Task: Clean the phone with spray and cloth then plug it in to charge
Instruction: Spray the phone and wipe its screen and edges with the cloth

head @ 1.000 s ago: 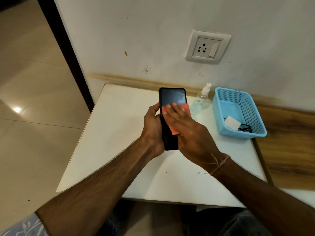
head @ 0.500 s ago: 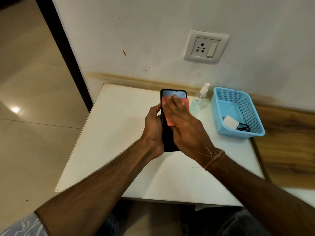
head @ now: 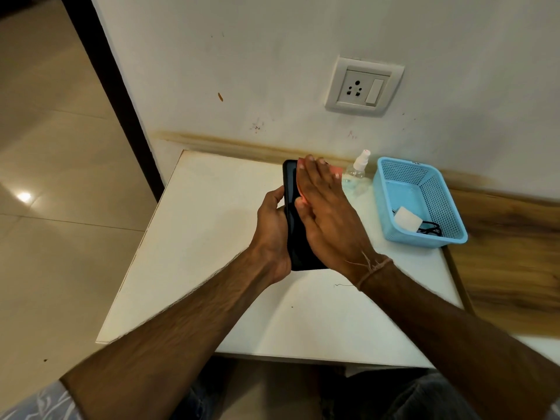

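Observation:
My left hand [head: 272,230] grips a black phone [head: 291,189] by its left edge and holds it above the white table [head: 197,253]. With straight fingers my right hand [head: 325,207] lies flat on the screen and presses an orange cloth [head: 335,170] against it. Only slivers of the cloth show past the fingertips and at the thumb. The hand covers most of the screen. A clear spray bottle [head: 357,174] with a white nozzle stands just right of the phone. A white charger [head: 407,218] with a black cable [head: 430,228] lies in a blue basket [head: 391,195].
A white wall socket with a switch [head: 363,86] sits on the wall above the table. A wooden surface [head: 509,262] adjoins the table on the right. Tiled floor [head: 60,207] lies to the left, and a dark door frame [head: 112,86] runs down beside the wall.
My right hand has slid the cloth up the screen from the middle to the phone's top edge. The left hand keeps the phone in the same place.

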`<state>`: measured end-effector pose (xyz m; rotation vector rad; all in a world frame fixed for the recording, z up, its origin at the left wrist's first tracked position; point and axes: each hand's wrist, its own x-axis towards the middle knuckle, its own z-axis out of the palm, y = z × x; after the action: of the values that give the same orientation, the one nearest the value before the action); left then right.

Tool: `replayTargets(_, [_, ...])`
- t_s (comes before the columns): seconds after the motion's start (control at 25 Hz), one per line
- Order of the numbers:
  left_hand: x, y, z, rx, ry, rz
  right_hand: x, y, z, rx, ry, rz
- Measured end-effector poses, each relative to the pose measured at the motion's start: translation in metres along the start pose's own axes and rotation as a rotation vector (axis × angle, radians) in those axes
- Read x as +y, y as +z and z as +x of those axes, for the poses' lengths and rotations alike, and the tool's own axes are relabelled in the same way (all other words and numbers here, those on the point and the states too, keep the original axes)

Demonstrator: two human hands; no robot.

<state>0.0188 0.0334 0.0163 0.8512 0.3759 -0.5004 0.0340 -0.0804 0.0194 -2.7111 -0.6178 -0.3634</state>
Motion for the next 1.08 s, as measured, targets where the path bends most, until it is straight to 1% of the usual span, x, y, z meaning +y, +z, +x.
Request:
replayTargets(0.12, [0.003,-0.003,-0.002,-0.032,-0.009,-0.047,-0.01,0.004,-0.018,-0.048,-0.106,-0.013])
replayTargets(0.2, [0.006,-0.005,-0.001,-0.092,-0.002,-0.098,-0.013,0.003,-0.047,-0.11,-0.186,-0.028])
replayTargets(0.36, [0.009,-0.007,0.0,-0.133,0.0,-0.153,-0.004,0.006,-0.101,-0.154,-0.288,-0.204])
replayTargets(0.44, [0.009,-0.009,0.002,-0.135,0.003,-0.156,-0.003,0.006,-0.109,-0.172,-0.321,-0.239])
replayTargets(0.56, [0.01,-0.009,0.004,-0.1,0.025,-0.135,-0.01,-0.005,-0.084,-0.171,-0.234,-0.163])
replayTargets(0.72, [0.006,-0.004,0.004,-0.02,0.012,-0.035,-0.006,-0.011,-0.01,-0.07,-0.047,-0.12])
replayTargets(0.84, [0.006,-0.002,0.001,-0.011,0.002,-0.026,-0.002,-0.006,0.022,-0.086,0.027,-0.087])
replayTargets(0.96, [0.006,-0.005,0.002,-0.004,0.015,-0.023,-0.005,-0.003,0.006,-0.108,0.026,-0.087])
replayTargets(1.08, [0.005,-0.007,0.005,-0.013,0.033,-0.039,-0.015,-0.002,-0.041,-0.153,-0.01,-0.097])
